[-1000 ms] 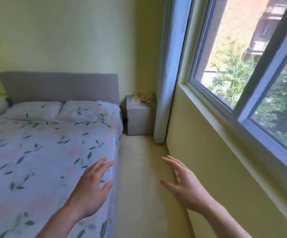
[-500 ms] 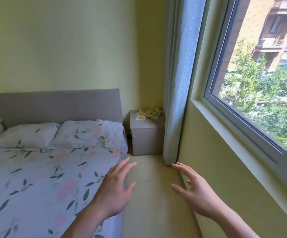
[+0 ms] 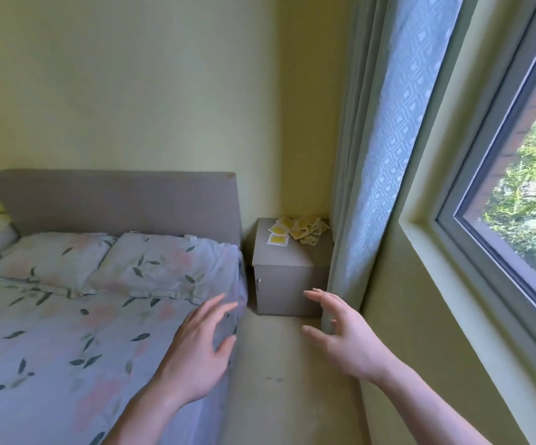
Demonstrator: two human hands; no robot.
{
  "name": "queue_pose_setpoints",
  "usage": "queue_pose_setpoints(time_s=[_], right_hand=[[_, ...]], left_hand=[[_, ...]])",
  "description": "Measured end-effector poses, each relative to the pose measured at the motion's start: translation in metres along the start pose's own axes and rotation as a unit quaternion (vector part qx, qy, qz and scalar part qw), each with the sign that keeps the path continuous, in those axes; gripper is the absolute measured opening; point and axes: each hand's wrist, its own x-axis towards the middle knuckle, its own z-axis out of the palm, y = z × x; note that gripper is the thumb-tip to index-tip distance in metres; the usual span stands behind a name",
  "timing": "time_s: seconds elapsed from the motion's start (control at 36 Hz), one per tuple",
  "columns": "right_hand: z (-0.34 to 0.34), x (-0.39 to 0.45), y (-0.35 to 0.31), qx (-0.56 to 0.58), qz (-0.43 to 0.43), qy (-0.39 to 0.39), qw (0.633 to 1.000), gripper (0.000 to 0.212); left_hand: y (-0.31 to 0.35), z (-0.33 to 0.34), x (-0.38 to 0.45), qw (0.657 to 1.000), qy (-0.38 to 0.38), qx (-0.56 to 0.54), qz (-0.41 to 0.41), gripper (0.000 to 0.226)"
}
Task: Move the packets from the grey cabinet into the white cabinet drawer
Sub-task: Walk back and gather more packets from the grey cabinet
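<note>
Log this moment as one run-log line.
phase: approach | left hand: open, empty | right hand: open, empty | packets: piled on grey cabinet | white cabinet: not in view

The view is closer to the grey cabinet (image 3: 287,268) than a second ago; it looms larger, and the yellow packets (image 3: 297,233) on its top show as separate squares. Both empty hands are further forward: the left hand (image 3: 201,348) over the bed's (image 3: 67,332) edge, the right hand (image 3: 345,335) reaching the curtain (image 3: 385,149) foot.
</note>
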Motion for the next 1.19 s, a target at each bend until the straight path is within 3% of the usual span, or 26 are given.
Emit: queue_pose_setpoints(time_s=[0.25, 0.53, 0.89, 1.19], right_hand=[[-0.001, 0.153, 0.009, 0.000, -0.035, -0.053, 0.998, 0.060], [-0.002, 0.312, 0.047, -0.009, 0.022, -0.049, 0.998, 0.061], [-0.017, 0.477, 0.129, 0.025, 0.130, -0.001, 0.991, 0.055], [-0.029, 0.670, 0.223, 0.032, 0.198, -0.066, 0.977, 0.054]], left_hand=[[-0.062, -0.005, 0.108, 0.996, 0.015, -0.009, -0.090, 0.047], [-0.125, -0.007, 0.285, 0.996, -0.001, -0.022, -0.091, 0.044], [-0.125, 0.051, 0.524, 0.994, -0.107, -0.024, -0.013, 0.044], [-0.149, 0.114, 0.706, 0.980, -0.178, -0.030, -0.082, 0.046]])
